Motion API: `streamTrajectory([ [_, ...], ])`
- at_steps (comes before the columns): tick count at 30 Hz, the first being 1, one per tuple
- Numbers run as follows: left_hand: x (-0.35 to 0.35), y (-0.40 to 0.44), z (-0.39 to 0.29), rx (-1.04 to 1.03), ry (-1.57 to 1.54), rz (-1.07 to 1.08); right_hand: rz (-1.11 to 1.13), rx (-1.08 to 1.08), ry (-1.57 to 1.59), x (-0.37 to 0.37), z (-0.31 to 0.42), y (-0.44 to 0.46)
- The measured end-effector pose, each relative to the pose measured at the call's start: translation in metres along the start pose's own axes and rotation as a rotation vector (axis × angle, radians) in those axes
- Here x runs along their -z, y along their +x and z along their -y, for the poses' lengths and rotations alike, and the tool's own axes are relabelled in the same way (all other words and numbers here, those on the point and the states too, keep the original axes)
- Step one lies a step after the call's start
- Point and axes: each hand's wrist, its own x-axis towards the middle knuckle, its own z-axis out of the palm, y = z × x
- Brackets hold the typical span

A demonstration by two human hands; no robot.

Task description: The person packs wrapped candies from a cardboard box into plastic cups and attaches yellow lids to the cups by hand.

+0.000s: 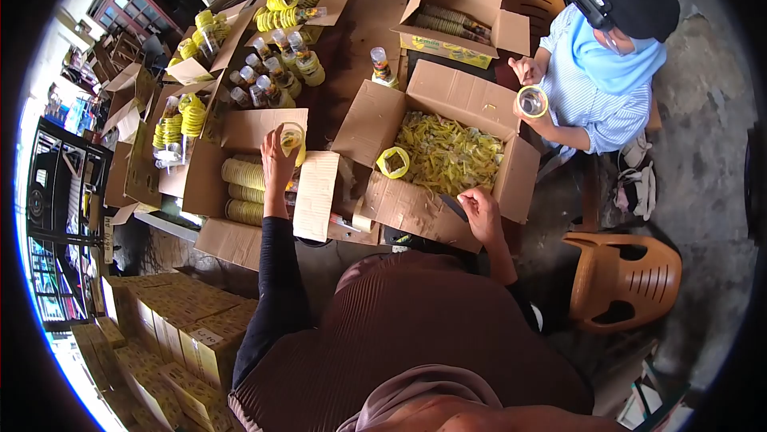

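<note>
My left hand (278, 159) is closed around a clear plastic cup (292, 138) with a yellowish rim, above an open carton (209, 180) holding rows of stacked yellow-rimmed cups (244, 190). At the near right edge of a carton (518, 184) full of small yellow packets (447, 148) is my right hand (482, 213). Its fingers are drawn together, and whatever they may hold is too small to make out. A yellow-rimmed cup (392, 162) rests at the left side of the packets, by the carton's flap.
Stacked cups (280, 73) stand on the table at back left, near cartons with yellow bundles (289, 5). Another carton (451, 13) of cup stacks is at the back. On the right, a co-worker (603, 73) holds a clear cup (531, 101). An orange chair (623, 280) and stacked cartons (172, 328) flank me.
</note>
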Motion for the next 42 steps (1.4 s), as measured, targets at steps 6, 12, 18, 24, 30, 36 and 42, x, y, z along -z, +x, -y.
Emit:
streamTrajectory([
  [6,0.006,-0.006,-0.010,0.005,-0.028,-0.026,0.001,-0.043,-0.038,-0.003,-0.011,-0.019],
  [12,-0.001,-0.006,0.003,0.023,-0.082,0.001,0.017,-0.038,-0.078,-0.008,-0.016,-0.025],
  [18,0.001,0.001,0.004,0.053,-0.111,0.020,0.016,-0.049,-0.086,-0.009,-0.009,-0.027],
  [24,0.050,0.021,0.012,0.100,-0.268,-0.215,-0.006,-0.104,-0.121,-0.003,-0.010,-0.027],
  [30,0.093,0.058,-0.030,0.226,-0.393,-0.404,0.006,-0.108,-0.162,0.001,-0.011,-0.026],
  [36,-0.016,0.101,-0.010,-0.056,-0.366,-0.380,-0.027,-0.176,-0.191,0.003,-0.019,-0.031],
  [42,-0.105,0.104,-0.018,-0.031,-0.447,-0.238,-0.077,-0.203,-0.250,0.014,-0.022,-0.052],
])
